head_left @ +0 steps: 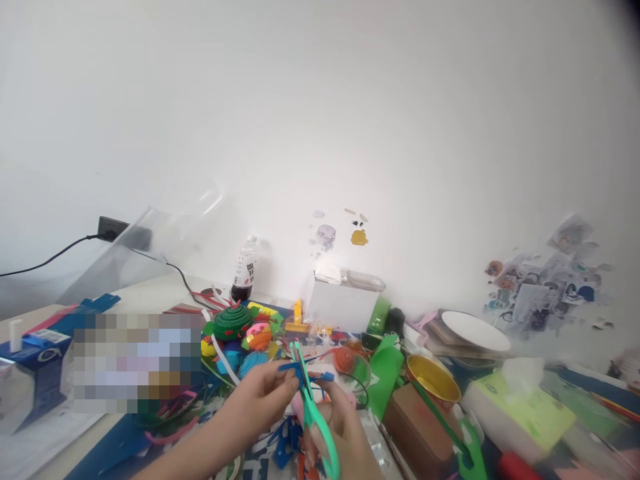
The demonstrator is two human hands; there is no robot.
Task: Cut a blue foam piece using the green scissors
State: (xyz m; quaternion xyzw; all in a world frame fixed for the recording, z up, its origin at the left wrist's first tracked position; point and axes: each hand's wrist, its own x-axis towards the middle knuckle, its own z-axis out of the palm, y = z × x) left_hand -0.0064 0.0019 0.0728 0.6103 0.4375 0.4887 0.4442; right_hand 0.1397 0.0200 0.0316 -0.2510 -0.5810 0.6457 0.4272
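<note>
My right hand [343,427] grips a pair of teal-handled scissors [320,427], blades pointing up and away from me. Pinched in my left hand [270,393] is a small blue piece of paper or foam [290,367], which meets the scissor blades. Another bit of the blue material shows just right of the blades, by my right fingers. Whether the blades are closed on the piece is hard to make out. Under my hands lie several blue offcuts [284,443] and some orange scraps. Behind my left hand sit coiled paper balls, among them a dark green dome [233,323].
A bottle of dark drink [245,270] and a white box [343,303] stand by the wall. To the right are a gold bowl [435,380], a brown box [420,427], a tissue pack [520,410] and a white plate [475,331]. A blue-and-white box [37,373] is at left.
</note>
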